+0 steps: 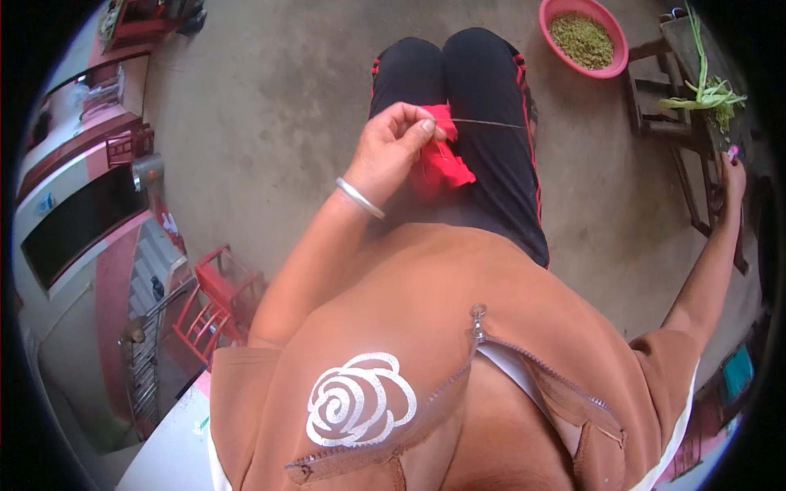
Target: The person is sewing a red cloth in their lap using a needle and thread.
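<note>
My left hand (399,138), with a silver bangle at its wrist, pinches a bright red piece of cloth (448,169) over my lap. From its fingertips a thin thread (485,123) runs out to the right across my dark trousers (491,92), and fades from sight past the thigh. My right hand (732,175) is stretched far out to the right, beside a dark wooden bench. A small pink and white object (732,152) shows at its fingertips. Whether the thread reaches that hand is too faint to tell.
On the bench (681,37) lie green leafy stalks (706,98). A pink plastic basin (621,58) of chopped greenish material stands on the concrete floor (276,92). Red chairs (224,294) and a metal pot (148,172) are at the left.
</note>
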A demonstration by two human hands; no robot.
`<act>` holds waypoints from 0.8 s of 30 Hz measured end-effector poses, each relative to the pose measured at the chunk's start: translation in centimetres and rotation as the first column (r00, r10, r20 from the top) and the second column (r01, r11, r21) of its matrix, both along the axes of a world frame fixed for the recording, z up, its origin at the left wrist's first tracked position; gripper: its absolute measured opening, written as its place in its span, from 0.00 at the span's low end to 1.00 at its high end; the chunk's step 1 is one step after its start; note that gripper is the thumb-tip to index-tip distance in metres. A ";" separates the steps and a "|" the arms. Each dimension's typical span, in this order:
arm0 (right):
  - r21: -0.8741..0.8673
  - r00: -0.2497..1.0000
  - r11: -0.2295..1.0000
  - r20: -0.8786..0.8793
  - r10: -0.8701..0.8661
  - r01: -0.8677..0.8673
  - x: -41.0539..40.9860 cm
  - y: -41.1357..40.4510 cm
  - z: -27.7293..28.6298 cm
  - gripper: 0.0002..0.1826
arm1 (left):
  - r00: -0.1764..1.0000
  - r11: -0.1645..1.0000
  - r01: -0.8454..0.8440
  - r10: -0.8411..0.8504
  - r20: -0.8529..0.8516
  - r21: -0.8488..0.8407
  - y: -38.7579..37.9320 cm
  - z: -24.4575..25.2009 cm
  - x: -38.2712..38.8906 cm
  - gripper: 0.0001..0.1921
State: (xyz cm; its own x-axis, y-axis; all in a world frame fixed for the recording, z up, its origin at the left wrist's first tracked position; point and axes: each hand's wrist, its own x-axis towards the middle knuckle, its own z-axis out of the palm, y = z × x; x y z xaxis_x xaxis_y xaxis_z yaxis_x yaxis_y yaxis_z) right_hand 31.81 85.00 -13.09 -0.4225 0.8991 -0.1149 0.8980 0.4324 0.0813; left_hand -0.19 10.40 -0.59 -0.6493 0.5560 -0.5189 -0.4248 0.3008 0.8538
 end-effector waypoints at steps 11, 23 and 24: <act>-0.742 0.651 0.107 -0.640 -0.409 -0.662 -15.4 -51.5 8.2 0.15 | 0.994 0.992 -0.095 0.090 0.060 0.082 0.0 2.2 -2.2 0.07; -0.770 0.720 0.123 -0.632 -0.288 -0.626 -18.9 -56.5 10.0 0.20 | 0.986 0.955 -0.165 0.153 0.066 0.246 -1.4 2.3 -2.2 0.07; -0.780 0.726 0.107 -0.616 -0.306 -0.617 -19.0 -56.5 10.2 0.22 | 0.987 0.953 -0.156 0.144 0.066 0.259 -1.7 2.2 -2.2 0.07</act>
